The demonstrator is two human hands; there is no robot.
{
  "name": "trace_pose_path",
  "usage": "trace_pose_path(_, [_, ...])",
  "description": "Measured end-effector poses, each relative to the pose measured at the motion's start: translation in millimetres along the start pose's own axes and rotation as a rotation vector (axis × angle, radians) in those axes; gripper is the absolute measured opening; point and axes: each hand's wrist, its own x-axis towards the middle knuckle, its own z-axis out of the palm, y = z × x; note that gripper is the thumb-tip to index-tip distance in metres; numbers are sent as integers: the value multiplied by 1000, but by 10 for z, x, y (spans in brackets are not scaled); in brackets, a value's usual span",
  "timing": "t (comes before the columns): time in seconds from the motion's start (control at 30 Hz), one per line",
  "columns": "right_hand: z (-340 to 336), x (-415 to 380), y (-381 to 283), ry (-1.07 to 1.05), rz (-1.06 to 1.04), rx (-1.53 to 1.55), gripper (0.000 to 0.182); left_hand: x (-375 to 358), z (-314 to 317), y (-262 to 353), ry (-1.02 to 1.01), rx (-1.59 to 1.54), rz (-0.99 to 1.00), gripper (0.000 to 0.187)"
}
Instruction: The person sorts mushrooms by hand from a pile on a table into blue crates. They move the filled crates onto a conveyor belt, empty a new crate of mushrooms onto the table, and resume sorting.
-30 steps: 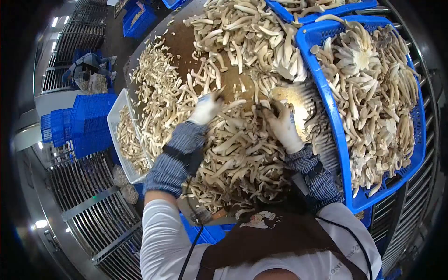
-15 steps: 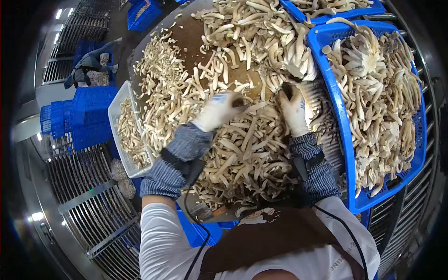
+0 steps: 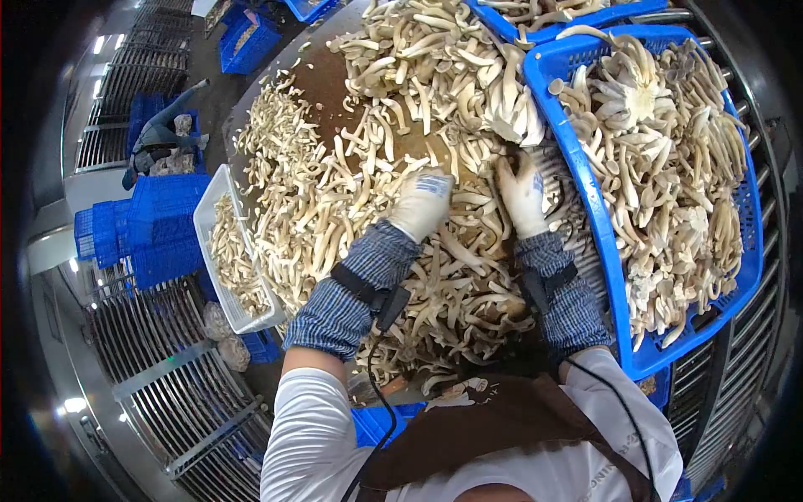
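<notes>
Both gloved hands rest on a deep heap of loose mushrooms (image 3: 435, 276) that covers most of the brown surface (image 3: 322, 71). The left hand (image 3: 422, 201) lies palm-down on the pile, fingers curled over stems; whether it grips any one piece cannot be told. The right hand (image 3: 520, 191) reaches to the far edge of the heap, beside a whole mushroom cluster (image 3: 510, 105), its fingertips buried among stems, so its grip cannot be told either. On the right, touching the surface, a blue basket (image 3: 585, 180) stands heaped with uncut clusters. On the left edge, a white tray (image 3: 209, 209) holds a shallow layer of separated pieces. Judgement: the work is partway along. A large quantity of single stems already lies spread over the surface, yet the white tray is only part filled, the blue basket remains nearly full, and further clusters wait at the far side. Stacked blue crates (image 3: 138, 222) stand beyond the tray.
</notes>
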Motion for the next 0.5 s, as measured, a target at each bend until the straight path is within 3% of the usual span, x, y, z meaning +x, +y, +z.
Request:
trace_pose_path(0.03, [-36,-19,74,22,-17,-158,44,-85,51,-89,67,-203,-71,26])
trace_pose_path(0.07, [-55,-34,100,47,-122,-197,43,-187,89,-200,247,-357,6,23])
trace_pose_path(0.13, [-88,-180,47,70,-226,-283,42,-415,91,-297,410,-638,31,26])
trace_pose_path(0.17, [-37,-312,-11,68,-271,-317,43,-538,46,-269,378,-956,-152,35])
trace_pose_path(0.2, [18,-384,-25,-154,-111,-133,45,-668,-29,-312,345,-1105,-137,34])
trace_pose_path(0.27, [90,-677,-304,-308,-217,-195,52,-853,69,-358,543,-1197,-150,36])
trace_pose_path(0.3, [170,-805,-420,-384,-209,-179,56,-1043,92,-295,723,-846,-260,38])
trace_pose_path(0.33, [296,-890,-461,-462,-77,-77,59,-1193,158,-306,743,-923,-281,46])
trace_pose_path(0.4, [342,-974,-641,-558,-157,-51,63,-1477,119,-384,625,-1514,-333,49])
trace_pose_path(0.43, [348,-1003,-681,-565,-230,-35,60,-1698,26,-356,798,-1279,-349,46])
trace_pose_path(0.5, [270,-1033,-791,-612,-249,8,57,-2098,320,-522,837,-1320,-399,34])
